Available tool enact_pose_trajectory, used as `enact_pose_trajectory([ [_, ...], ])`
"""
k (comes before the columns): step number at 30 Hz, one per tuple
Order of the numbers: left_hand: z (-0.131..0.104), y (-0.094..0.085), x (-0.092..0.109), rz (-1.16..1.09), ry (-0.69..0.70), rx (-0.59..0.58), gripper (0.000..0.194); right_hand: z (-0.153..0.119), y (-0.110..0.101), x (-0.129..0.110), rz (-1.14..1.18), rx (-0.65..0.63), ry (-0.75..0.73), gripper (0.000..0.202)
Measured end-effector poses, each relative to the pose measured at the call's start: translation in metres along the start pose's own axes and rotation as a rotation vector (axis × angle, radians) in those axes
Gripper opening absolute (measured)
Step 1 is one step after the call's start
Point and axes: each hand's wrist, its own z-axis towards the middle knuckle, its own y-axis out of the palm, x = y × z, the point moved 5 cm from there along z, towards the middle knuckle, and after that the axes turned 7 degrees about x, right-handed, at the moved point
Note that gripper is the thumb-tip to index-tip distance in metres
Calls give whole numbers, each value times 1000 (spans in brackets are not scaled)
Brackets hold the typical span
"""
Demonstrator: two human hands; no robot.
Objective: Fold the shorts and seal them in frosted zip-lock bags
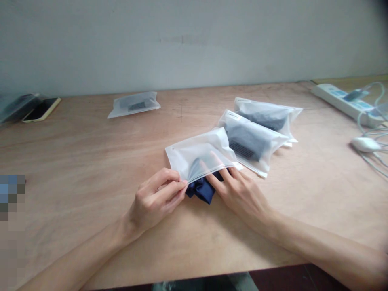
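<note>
Far L: clear bag (18, 106) w/ dark item in it, blurred, at edge of view; next to it phone (42, 110), dark screen up, pale yellow case. Both on wooden table (100, 145), toward wall.

L of ctr, back: flat pouch (135, 104), frosted, small dark print patch, lying alone.

Ctr, nearer person: left hand (162, 194), thumb + fingers closed in a pinch on near L corner of open pouch (200, 149), frosted white, mouth facing person. Navy cloth (203, 190) bunched at mouth, part inside, part sticking out onto table.

Right hand (241, 190): fingers extended + spread, not gripping; some reach in under pouch's top layer, seen thru the plastic, over the cloth.

R of pouch: front filled pouch (247, 141), dark contents, printed block; rear filled pouch (266, 115) just behind, partly overlapped, also dark inside.

Far R: white power strip (348, 103) w/ plug in; nearer, white adapter (365, 144) among loose cables (371, 163).
</note>
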Motion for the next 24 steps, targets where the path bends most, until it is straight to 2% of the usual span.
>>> enact_pose_trajectory([
  [4,-3,2,2,-21,28,1,17,-1,0,-1,-76,22,35,64],
  [8,-4,2,0,-9,23,-4,16,0,0,1,-37,43,40,64],
  [13,-4,2,-4,6,12,-15,14,5,-2,1,135,65,-93,53],
  [16,-3,2,-3,-1,19,-14,14,4,1,-1,194,51,-149,58],
  [21,-4,2,6,-46,119,0,17,-1,4,0,148,25,-33,75],
  [24,-5,2,11,-62,174,-9,19,-2,0,-1,63,21,29,78],
])
